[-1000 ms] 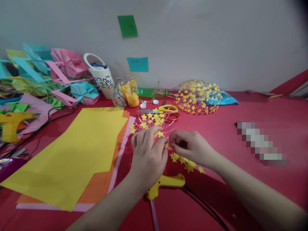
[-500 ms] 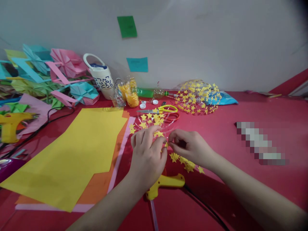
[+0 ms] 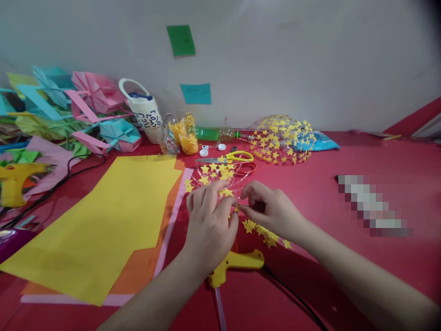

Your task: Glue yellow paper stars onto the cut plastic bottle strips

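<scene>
Thin clear strips dotted with yellow paper stars (image 3: 223,172) lie at the middle of the red table. Over their near end my left hand (image 3: 212,220) has its fingers bent and pressed on the strips. Facing it, my right hand (image 3: 268,209) is curled, its thumb and forefinger close to a small star at the left fingertips; what they hold is too small to tell. A pile of loose yellow stars (image 3: 270,238) lies below my right hand. A yellow glue gun (image 3: 241,260) with a clear stick rests just below my left hand.
Yellow sheets (image 3: 131,207) cover the left side. Scissors (image 3: 237,157), a bottle (image 3: 208,134), a white cup (image 3: 148,117) and a star-covered clear bundle (image 3: 279,140) stand or lie behind. Paper flowers (image 3: 99,89) and another glue gun (image 3: 14,181) are far left.
My right thumb and forefinger have parted slightly. The rest of both hands has hardly moved, and the view has shifted a little.
</scene>
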Action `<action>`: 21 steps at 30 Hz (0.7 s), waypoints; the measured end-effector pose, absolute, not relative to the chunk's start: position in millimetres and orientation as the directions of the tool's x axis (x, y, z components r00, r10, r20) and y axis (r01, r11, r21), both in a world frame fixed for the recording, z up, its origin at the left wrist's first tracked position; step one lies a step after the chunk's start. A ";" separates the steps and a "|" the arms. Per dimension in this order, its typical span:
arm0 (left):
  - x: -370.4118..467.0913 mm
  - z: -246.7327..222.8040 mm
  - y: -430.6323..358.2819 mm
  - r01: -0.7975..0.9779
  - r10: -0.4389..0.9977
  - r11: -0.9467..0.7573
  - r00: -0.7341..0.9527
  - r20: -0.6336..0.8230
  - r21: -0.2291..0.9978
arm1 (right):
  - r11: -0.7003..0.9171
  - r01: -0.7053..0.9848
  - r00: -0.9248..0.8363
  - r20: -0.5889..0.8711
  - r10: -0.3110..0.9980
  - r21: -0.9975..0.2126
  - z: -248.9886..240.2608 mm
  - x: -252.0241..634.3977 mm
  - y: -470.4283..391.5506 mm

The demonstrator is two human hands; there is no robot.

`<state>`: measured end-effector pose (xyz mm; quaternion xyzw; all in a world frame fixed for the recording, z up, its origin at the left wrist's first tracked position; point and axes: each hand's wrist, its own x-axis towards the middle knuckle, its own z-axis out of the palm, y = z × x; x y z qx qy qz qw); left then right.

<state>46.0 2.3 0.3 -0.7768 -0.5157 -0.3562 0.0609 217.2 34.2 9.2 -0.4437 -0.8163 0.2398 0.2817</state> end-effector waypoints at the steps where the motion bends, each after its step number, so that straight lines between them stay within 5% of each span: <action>1: 46.0 0.3 2.3 0.845 0.762 -0.458 0.214 0.612 0.275 | 0.491 0.591 -0.447 0.247 0.860 -0.640 9.6 217.2 34.3; 9: 44.7 1.7 2.6 0.864 0.777 -0.431 0.209 0.594 0.259 | 0.552 0.596 -0.461 0.315 0.830 -0.583 10.5 218.2 33.2; 16: 43.8 2.2 2.7 0.869 0.775 -0.421 0.196 0.601 0.261 | 0.817 0.550 -0.665 0.502 0.553 -0.172 0.9 225.7 31.5; 21: 44.4 2.2 2.5 0.878 0.782 -0.409 0.196 0.591 0.250 | 0.849 0.518 -0.676 0.557 0.482 -0.105 -3.5 227.3 32.8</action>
